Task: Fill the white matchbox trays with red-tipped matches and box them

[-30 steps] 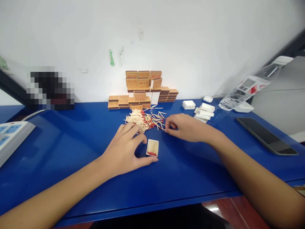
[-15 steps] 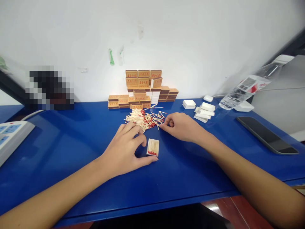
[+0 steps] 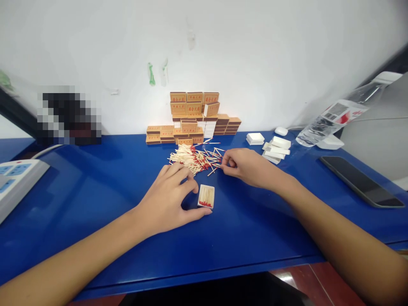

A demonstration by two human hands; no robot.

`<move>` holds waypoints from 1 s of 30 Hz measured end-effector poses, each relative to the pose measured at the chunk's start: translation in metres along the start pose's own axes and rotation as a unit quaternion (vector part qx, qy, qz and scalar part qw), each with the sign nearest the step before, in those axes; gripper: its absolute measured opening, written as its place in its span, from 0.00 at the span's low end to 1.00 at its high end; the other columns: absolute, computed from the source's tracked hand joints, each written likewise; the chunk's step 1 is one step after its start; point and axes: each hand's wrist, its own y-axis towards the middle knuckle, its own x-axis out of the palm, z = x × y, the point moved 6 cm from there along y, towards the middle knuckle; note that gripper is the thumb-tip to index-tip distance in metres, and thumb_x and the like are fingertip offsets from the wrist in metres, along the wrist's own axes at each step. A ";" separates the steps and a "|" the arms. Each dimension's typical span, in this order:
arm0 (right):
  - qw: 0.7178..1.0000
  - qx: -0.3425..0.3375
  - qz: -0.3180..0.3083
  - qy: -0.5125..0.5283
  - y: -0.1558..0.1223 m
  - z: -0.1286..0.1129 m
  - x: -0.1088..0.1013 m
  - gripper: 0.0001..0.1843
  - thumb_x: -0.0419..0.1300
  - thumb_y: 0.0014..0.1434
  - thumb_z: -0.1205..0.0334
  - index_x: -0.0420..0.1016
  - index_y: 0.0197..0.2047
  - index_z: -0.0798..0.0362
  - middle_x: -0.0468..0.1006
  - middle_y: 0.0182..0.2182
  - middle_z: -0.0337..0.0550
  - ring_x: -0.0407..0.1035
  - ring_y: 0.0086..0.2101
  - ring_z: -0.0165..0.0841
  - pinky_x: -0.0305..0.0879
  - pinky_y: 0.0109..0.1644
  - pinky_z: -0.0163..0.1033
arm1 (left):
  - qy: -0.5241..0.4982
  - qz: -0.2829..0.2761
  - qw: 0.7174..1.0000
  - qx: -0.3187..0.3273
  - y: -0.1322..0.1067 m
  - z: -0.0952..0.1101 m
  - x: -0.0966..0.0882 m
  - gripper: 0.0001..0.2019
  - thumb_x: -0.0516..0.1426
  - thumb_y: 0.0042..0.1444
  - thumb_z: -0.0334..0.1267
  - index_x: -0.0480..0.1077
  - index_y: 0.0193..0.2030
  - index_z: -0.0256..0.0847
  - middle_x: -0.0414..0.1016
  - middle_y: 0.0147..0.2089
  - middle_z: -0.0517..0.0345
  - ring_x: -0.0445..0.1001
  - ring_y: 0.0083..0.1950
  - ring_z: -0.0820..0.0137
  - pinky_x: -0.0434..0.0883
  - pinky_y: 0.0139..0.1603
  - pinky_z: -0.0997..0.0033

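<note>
A small white matchbox tray (image 3: 206, 196) lies on the blue table, partly filled with matches whose red heads point towards me. My left hand (image 3: 174, 197) curls around its left side, thumb along the near edge and index finger by the far left corner. Just beyond is a loose heap of red-tipped matches (image 3: 193, 159), partly covered by my left fingers. At the heap's right edge, my right hand (image 3: 244, 165) pinches thumb and index finger together on what looks like a match end.
Stacked matchboxes (image 3: 194, 108) stand against the wall behind the heap. Right of them lie several white trays (image 3: 276, 148), a white earphone case (image 3: 281, 131), a leaning plastic bottle (image 3: 338, 114) and a phone (image 3: 360, 180). A power strip (image 3: 19, 180) sits at left.
My right hand has shifted slightly right, away from the heap, its fingertips still pinched. My left hand keeps its place around the tray. The whole view has moved a little.
</note>
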 end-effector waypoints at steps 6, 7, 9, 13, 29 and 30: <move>0.998 -0.058 0.011 -0.020 0.002 -0.002 0.001 0.04 0.60 0.66 0.62 0.76 0.39 0.52 0.77 0.34 0.43 0.67 0.32 0.34 0.57 0.37 0.39 | 0.003 0.001 1.000 -0.006 0.001 0.000 0.001 0.21 0.68 0.59 0.57 0.76 0.41 0.39 0.75 0.44 0.52 0.71 0.50 0.57 0.63 0.50 0.56; 0.998 -0.060 0.011 -0.024 0.001 -0.002 0.002 0.05 0.60 0.67 0.61 0.76 0.39 0.52 0.77 0.35 0.44 0.67 0.32 0.34 0.57 0.37 0.40 | 0.003 0.002 1.000 -0.006 0.001 0.001 0.001 0.21 0.68 0.59 0.57 0.76 0.41 0.39 0.76 0.44 0.52 0.71 0.50 0.57 0.63 0.50 0.56; 0.998 -0.060 0.003 -0.030 0.001 -0.001 0.003 0.06 0.60 0.67 0.61 0.76 0.40 0.52 0.78 0.35 0.44 0.67 0.32 0.34 0.58 0.37 0.40 | 0.004 0.002 1.000 -0.006 0.001 0.001 0.001 0.21 0.68 0.60 0.57 0.76 0.41 0.39 0.76 0.44 0.53 0.71 0.50 0.57 0.63 0.50 0.56; 0.998 -0.053 -0.028 -0.034 0.001 0.002 0.007 0.06 0.57 0.69 0.62 0.75 0.41 0.53 0.79 0.35 0.45 0.68 0.32 0.35 0.58 0.37 0.40 | 0.005 0.002 1.000 -0.005 0.002 0.001 0.002 0.21 0.67 0.60 0.57 0.75 0.41 0.39 0.76 0.44 0.53 0.71 0.50 0.57 0.63 0.50 0.56; 0.985 -0.151 -0.051 0.065 -0.029 -0.043 -0.010 0.13 0.52 0.75 0.53 0.70 0.42 0.51 0.77 0.39 0.45 0.68 0.34 0.35 0.60 0.39 0.41 | 0.020 0.008 0.999 -0.028 0.003 0.003 0.010 0.26 0.67 0.57 0.63 0.76 0.45 0.39 0.76 0.46 0.50 0.72 0.51 0.55 0.65 0.51 0.53; 0.984 -0.156 -0.054 0.064 -0.030 -0.046 -0.010 0.13 0.52 0.76 0.54 0.70 0.42 0.51 0.77 0.39 0.45 0.68 0.34 0.35 0.60 0.39 0.41 | 0.021 0.005 0.999 -0.030 0.003 0.002 0.010 0.25 0.67 0.57 0.62 0.76 0.44 0.39 0.76 0.45 0.50 0.72 0.52 0.54 0.65 0.51 0.53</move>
